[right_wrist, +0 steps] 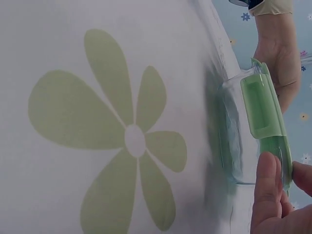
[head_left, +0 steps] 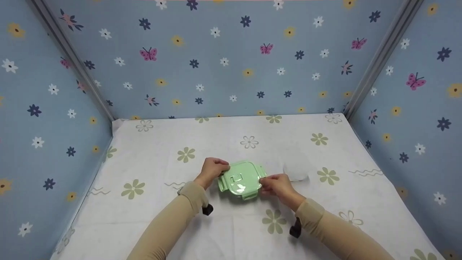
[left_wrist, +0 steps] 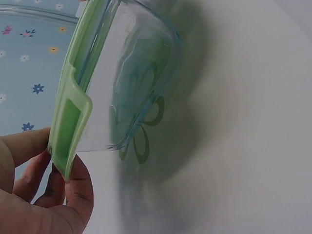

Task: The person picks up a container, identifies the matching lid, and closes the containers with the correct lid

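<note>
A clear glass food container (left_wrist: pixel 146 83) with a pale green lid (head_left: pixel 245 175) is at the middle of the table. Its side clips (left_wrist: pixel 73 122) hang at the lid's edges. At the lid's far left corner, my left hand (head_left: pixel 213 171) pinches the rim between thumb and fingers. My right hand (head_left: pixel 280 187) pinches the opposite rim on the right; in the right wrist view, finger and thumb lie on either side of the lid edge. The lid covers the container. Whether the glass base touches the table I cannot tell.
Just right of the container lies a whitish, partly see-through item (head_left: pixel 296 172), its kind unclear. A white flower-printed cloth (head_left: pixel 151 159) covers the table. Blue patterned walls (head_left: pixel 223 47) enclose the back and both sides.
</note>
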`<state>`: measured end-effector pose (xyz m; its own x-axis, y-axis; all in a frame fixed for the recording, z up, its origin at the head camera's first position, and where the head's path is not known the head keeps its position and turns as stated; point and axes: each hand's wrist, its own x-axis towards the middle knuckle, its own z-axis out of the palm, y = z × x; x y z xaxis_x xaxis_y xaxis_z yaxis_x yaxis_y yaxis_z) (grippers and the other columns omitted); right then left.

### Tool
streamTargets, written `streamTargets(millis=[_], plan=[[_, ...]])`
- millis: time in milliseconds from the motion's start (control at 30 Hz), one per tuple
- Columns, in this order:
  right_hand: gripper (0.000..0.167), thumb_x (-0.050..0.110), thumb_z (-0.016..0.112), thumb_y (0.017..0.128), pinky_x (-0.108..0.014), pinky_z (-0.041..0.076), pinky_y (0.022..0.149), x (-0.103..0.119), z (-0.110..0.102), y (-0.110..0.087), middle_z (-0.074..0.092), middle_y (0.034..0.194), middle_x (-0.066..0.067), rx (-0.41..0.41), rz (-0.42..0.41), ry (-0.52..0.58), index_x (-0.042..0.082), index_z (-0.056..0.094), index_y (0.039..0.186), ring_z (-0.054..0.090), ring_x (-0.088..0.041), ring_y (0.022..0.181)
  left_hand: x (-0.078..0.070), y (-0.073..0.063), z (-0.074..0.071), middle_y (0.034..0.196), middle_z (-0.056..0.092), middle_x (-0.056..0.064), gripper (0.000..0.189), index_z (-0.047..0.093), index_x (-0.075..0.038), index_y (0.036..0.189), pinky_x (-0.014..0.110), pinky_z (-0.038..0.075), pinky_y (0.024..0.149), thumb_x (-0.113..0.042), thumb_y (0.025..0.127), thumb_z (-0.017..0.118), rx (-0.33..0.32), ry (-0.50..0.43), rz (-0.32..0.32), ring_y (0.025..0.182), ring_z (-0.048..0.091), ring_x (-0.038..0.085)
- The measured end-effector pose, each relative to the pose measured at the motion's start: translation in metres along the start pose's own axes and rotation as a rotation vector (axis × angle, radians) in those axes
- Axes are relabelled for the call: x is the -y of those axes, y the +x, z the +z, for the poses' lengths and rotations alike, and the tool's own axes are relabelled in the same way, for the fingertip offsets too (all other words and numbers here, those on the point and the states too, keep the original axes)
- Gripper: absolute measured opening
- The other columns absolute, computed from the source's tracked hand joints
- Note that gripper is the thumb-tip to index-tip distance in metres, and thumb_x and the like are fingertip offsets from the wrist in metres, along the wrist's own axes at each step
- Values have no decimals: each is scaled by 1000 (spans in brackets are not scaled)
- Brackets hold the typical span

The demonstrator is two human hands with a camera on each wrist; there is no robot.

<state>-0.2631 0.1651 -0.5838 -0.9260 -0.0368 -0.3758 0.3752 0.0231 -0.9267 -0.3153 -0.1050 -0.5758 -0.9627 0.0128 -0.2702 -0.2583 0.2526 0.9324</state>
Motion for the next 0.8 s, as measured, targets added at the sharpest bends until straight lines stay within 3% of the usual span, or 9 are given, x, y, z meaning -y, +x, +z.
streamTargets(millis=[167,433,700,800], plan=[[24,6,79,96,-28,67,67,-1,-1,0,74,78,-7,23,10,-19,-13,73,110,73,-13,69,0,-1,0,111,78,11,24,78,3,117,23,57,79,-10,96,77,1,-4,-4,94,70,15],[30,20,83,96,-30,66,65,3,-6,2,74,86,-10,21,47,-168,-4,70,108,73,-16,69,0,-5,0,118,76,12,33,74,3,126,26,58,85,-14,98,76,6,1,-13,101,70,18],[69,23,82,96,-38,68,78,8,-5,6,73,100,-15,17,57,-195,-11,45,143,76,-21,82,2,-14,-2,128,69,17,47,64,4,138,30,59,87,-22,100,75,0,-14,-25,106,68,22],[75,22,82,96,-40,69,82,11,-4,9,74,108,-19,10,37,-231,-11,41,150,78,-23,86,4,-18,-3,131,68,19,51,62,5,140,32,61,89,-25,100,75,1,-9,-24,109,68,24]])
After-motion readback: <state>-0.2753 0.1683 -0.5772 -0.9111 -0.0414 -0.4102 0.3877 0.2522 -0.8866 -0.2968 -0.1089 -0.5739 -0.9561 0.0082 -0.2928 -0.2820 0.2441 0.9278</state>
